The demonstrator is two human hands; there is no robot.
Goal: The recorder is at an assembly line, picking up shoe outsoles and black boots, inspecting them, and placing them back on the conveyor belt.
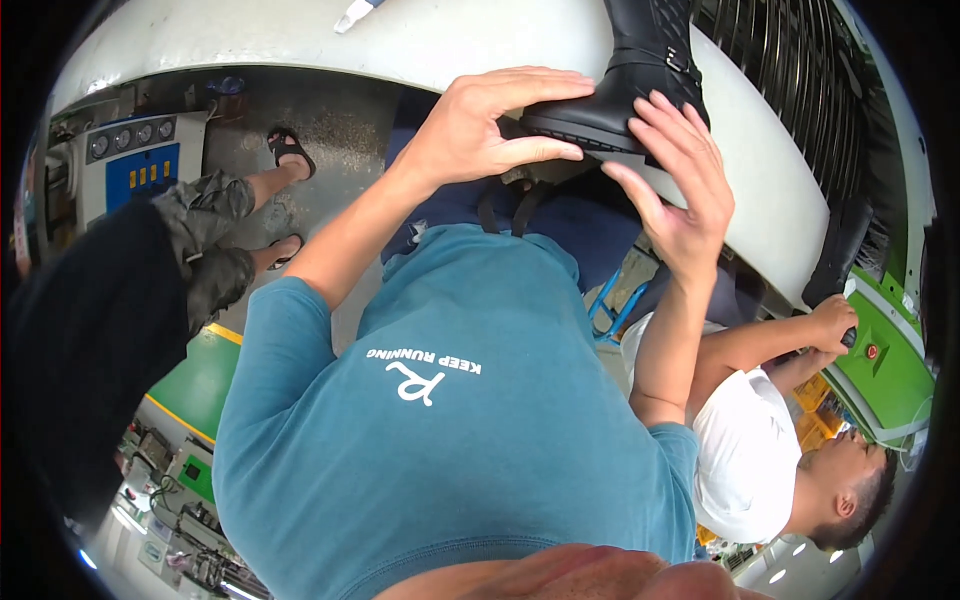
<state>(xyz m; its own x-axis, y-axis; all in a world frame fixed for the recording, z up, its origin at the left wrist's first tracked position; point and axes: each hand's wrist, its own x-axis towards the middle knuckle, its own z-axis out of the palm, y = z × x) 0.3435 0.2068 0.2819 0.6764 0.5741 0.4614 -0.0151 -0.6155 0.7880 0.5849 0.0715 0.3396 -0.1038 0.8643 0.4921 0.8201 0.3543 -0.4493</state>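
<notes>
A black ankle-strap boot [649,62] with a quilted shaft, a small buckle and a ridged sole is at the near edge of the white table [440,45]. My left hand [478,122] is at its left side, fingers straight along the boot's foot and thumb stretched out below the sole's edge. On the other side, my right hand [690,190] has its fingers spread and lying over the boot's lower right part, thumb apart. Both hands look open around the boot; how firmly they touch it I cannot tell.
A white-tipped object [352,16] lies on the table's far part. Dark metal bars [780,85] run along the right. A co-worker in a white shirt [745,455] grips a dark item beside a green machine [885,350]. Another person's legs [225,215] stand at left, near a gauge panel [135,150].
</notes>
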